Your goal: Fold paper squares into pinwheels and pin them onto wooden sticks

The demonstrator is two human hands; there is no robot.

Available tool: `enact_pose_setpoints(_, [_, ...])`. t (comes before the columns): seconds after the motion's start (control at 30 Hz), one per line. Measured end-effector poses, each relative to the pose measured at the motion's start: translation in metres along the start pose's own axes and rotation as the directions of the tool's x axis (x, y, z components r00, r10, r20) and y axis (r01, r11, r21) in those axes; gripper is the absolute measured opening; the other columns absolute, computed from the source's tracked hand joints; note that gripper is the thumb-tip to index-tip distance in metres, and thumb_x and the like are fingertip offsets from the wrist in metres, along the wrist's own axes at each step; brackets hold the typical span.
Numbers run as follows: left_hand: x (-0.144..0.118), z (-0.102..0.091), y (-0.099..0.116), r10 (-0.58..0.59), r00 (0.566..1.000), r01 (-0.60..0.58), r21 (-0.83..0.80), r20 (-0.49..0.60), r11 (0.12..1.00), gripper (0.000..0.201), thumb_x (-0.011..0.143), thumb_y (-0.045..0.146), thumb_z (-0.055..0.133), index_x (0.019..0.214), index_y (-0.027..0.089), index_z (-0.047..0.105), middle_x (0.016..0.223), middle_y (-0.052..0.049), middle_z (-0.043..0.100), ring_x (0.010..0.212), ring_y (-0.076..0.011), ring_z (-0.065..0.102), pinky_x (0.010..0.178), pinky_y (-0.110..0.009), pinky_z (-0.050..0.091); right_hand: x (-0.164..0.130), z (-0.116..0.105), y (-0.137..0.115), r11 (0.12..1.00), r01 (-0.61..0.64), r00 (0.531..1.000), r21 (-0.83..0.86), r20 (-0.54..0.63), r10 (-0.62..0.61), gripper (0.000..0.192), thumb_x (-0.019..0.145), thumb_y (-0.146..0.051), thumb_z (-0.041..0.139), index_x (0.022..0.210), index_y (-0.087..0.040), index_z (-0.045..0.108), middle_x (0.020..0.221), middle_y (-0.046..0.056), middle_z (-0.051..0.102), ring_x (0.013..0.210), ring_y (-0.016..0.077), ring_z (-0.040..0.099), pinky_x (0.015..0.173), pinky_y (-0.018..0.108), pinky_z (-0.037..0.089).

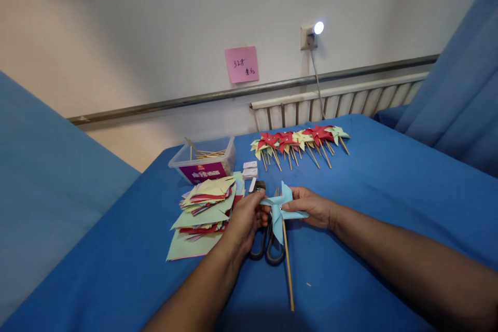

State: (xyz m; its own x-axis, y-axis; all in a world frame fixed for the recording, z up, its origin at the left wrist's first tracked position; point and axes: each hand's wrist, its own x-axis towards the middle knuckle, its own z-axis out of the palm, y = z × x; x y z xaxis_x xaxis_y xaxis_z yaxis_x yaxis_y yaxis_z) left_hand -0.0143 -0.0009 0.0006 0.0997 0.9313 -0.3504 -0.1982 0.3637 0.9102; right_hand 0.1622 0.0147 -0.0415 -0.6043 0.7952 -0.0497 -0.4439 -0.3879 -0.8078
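Spanning left hand (243, 223) and right hand (311, 206): pinwheel (279, 212)

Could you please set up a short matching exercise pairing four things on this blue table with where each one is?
Things:
1. blue pinwheel
2. scissors
3. plastic box
4. paper stack

Places:
A. left of the left hand
B. flat on the table under both hands
C. held between the left hand and right hand
D. far left, beyond the paper, with sticks inside

Pairs: 1-C, 2-B, 3-D, 4-A
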Motion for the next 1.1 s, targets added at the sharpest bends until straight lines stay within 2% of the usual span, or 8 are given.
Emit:
enact_pose_setpoints(0.23, [-0.0004,0.0016,-0.0025,0.029,0.999,-0.028,-0.027,0.031,0.999,0.023,0.072,0.032,0.072,0.072,0.015,0.057,0.057,0.002,0.057,0.043,-0.0062,0.046,0.043,-0.018,0.038,-0.0002,-0.0007,-0.0016,1.000,0.005,1.000,0.010,0.028,-0.005,0.038,0.067,-0.019,0.082,0.101,-0.013,0.068,0.092,0.007,0.074,0.083,0.0162,0.069,0.088,0.034,0.047])
enact_pose_setpoints(0.53, [-0.0025,0.0043,-0.0009,0.085,0.996,-0.085,-0.015,0.003,0.996,0.028,0.066,0.032,0.079,0.077,0.014,0.060,0.057,0.003,0.057,0.043,-0.0046,0.045,0.044,-0.018,0.038,-0.0004,0.0025,-0.0034,1.000,0.007,1.000,0.001,0.008,-0.007,0.034,0.065,-0.020,0.082,0.096,-0.012,0.069,0.092,0.008,0.074,0.082,0.0169,0.069,0.089,0.035,0.047])
enact_pose_setpoints(0.67, [-0.0021,0.0036,0.0002,0.071,0.997,-0.071,-0.019,0.013,0.997,0.031,0.073,0.042,0.073,0.083,0.014,0.063,0.056,0.002,0.059,0.042,-0.0062,0.047,0.044,-0.019,0.037,-0.0007,0.0027,-0.0040,1.000,0.008,1.000,0.021,0.006,-0.008,0.035,0.065,-0.020,0.082,0.096,-0.012,0.068,0.092,0.008,0.073,0.085,0.0184,0.069,0.090,0.036,0.046])
enact_pose_setpoints(0.83, [-0.0029,0.0026,0.0025,0.008,1.000,-0.009,0.018,0.004,1.000,0.042,0.079,0.056,0.061,0.075,0.014,0.061,0.055,-0.001,0.059,0.041,-0.0085,0.049,0.042,-0.020,0.036,-0.0005,0.0000,-0.0044,1.000,0.012,1.000,0.021,-0.024,-0.012,0.037,0.066,-0.020,0.081,0.100,-0.011,0.067,0.095,0.010,0.073,0.082,0.0190,0.069,0.083,0.035,0.049])
enact_pose_setpoints(1.1, [-0.0016,0.0021,0.0002,0.070,0.997,-0.071,0.065,0.011,0.995,0.032,0.075,0.044,0.069,0.071,0.015,0.058,0.054,0.002,0.054,0.042,-0.0066,0.044,0.043,-0.019,0.034,0.0015,-0.0024,-0.0039,1.000,0.016,1.000,0.024,-0.009,-0.016,0.035,0.065,-0.020,0.082,0.096,-0.011,0.069,0.094,0.009,0.074,0.083,0.0176,0.069,0.089,0.036,0.047])
